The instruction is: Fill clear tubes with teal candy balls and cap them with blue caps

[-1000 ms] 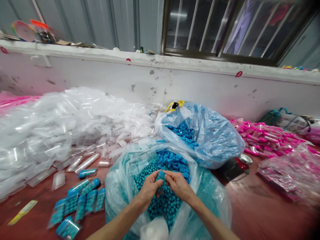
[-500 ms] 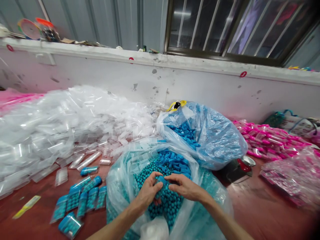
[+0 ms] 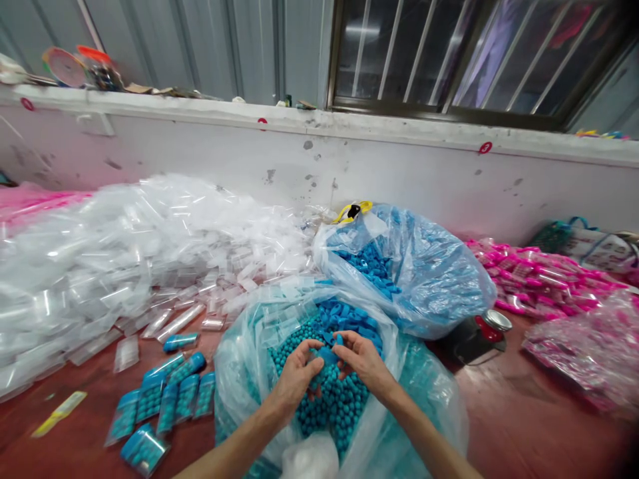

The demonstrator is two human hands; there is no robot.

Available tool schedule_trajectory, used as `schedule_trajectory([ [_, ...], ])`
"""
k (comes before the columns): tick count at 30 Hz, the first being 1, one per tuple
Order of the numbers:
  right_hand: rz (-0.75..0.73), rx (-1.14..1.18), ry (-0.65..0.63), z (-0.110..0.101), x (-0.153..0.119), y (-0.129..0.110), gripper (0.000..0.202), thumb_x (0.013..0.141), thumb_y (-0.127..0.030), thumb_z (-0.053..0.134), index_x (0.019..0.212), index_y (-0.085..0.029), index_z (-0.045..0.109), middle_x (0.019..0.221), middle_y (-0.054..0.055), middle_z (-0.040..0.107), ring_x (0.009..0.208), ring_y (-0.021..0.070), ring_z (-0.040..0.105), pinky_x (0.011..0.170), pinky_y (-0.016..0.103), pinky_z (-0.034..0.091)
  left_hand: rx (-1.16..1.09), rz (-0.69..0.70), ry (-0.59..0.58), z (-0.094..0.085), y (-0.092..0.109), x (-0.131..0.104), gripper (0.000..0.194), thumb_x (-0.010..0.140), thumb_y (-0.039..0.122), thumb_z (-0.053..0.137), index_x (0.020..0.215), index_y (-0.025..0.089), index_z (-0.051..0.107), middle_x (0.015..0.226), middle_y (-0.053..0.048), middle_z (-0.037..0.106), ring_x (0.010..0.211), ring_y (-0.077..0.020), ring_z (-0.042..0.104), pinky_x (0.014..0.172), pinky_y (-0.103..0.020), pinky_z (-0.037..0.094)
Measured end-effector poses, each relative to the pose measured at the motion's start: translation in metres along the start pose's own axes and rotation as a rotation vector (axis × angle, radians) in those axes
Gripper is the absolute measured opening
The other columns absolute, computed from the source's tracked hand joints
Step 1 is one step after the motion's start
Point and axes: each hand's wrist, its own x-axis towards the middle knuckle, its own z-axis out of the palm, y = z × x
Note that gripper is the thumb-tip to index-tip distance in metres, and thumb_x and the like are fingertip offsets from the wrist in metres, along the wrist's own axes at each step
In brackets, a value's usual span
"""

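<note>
Above a plastic bag (image 3: 239, 379) filled with teal beads (image 3: 332, 406), both hands work close together. My left hand (image 3: 295, 378) is closed around a small bead container with a blue top (image 3: 327, 355); its lower part is hidden by the fingers. Just to the right, my right hand (image 3: 365, 364) pinches a small blue plastic piece (image 3: 339, 340) between thumb and fingertips, beside the container's top. Behind the hands, loose blue plastic pieces (image 3: 344, 315) and clear empty containers (image 3: 279, 319) lie on the beads in the same bag.
Filled bead containers (image 3: 172, 402) lie on the red table (image 3: 509, 426) at left, near a yellow-handled tool (image 3: 60, 414). Clear containers (image 3: 124, 246) are heaped behind. A bag of blue pieces (image 3: 424, 279), a dark red-topped tin (image 3: 479, 336) and pink packets (image 3: 539, 276) sit to the right.
My right hand has shifted slightly and its fingertips now show a small blue piece upright. My left hand keeps its hold on the container. The view has shifted a little.
</note>
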Motion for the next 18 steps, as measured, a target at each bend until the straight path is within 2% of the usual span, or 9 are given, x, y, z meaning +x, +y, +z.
schedule_trajectory([
  [4, -0.015, -0.04, -0.1, -0.003, -0.003, 0.004, 0.032, 0.062, -0.032, 0.061, 0.09, -0.018, 0.052, 0.064, -0.006, 0.049, 0.05, 0.0096, 0.048, 0.036, 0.021, 0.043, 0.008, 0.041, -0.064, 0.0, -0.002, 0.003, 0.04, 0.069, 0.042, 0.055, 0.098, 0.018, 0.042, 0.066, 0.005, 0.053, 0.037, -0.005, 0.046, 0.034, -0.016, 0.032],
  [8, 0.031, -0.014, -0.053, -0.005, -0.005, 0.004, 0.028, 0.061, -0.029, 0.06, 0.085, -0.017, 0.052, 0.055, -0.008, 0.047, 0.047, 0.0093, 0.047, 0.04, 0.022, 0.044, 0.015, 0.056, -0.128, 0.002, -0.007, 0.003, 0.045, 0.068, 0.04, 0.057, 0.104, 0.018, 0.04, 0.071, 0.004, 0.052, 0.038, -0.0045, 0.046, 0.036, -0.017, 0.036],
  [12, 0.073, 0.011, -0.025, -0.006, -0.007, 0.002, 0.023, 0.058, -0.028, 0.063, 0.075, -0.015, 0.055, 0.058, -0.006, 0.049, 0.05, 0.0079, 0.046, 0.044, 0.02, 0.041, 0.052, 0.056, -0.087, 0.003, -0.009, 0.001, 0.049, 0.07, 0.036, 0.055, 0.112, 0.018, 0.037, 0.072, 0.005, 0.049, 0.038, -0.0045, 0.047, 0.034, -0.017, 0.036],
  [15, 0.081, 0.012, 0.0, -0.004, -0.008, 0.005, 0.019, 0.06, -0.029, 0.062, 0.071, -0.015, 0.056, 0.052, -0.007, 0.045, 0.046, 0.0062, 0.04, 0.041, 0.018, 0.034, 0.05, 0.062, -0.056, 0.005, -0.008, -0.001, 0.053, 0.069, 0.033, 0.054, 0.117, 0.018, 0.035, 0.078, 0.003, 0.051, 0.039, -0.0044, 0.048, 0.034, -0.017, 0.036],
  [18, 0.084, 0.061, 0.011, 0.002, -0.01, 0.013, 0.02, 0.063, -0.033, 0.061, 0.069, -0.015, 0.055, 0.047, -0.008, 0.042, 0.043, 0.0064, 0.037, 0.041, 0.019, 0.03, 0.033, 0.047, -0.023, 0.009, -0.007, -0.004, 0.056, 0.067, 0.031, 0.055, 0.117, 0.017, 0.034, 0.076, 0.003, 0.051, 0.039, -0.0053, 0.048, 0.033, -0.017, 0.035],
])
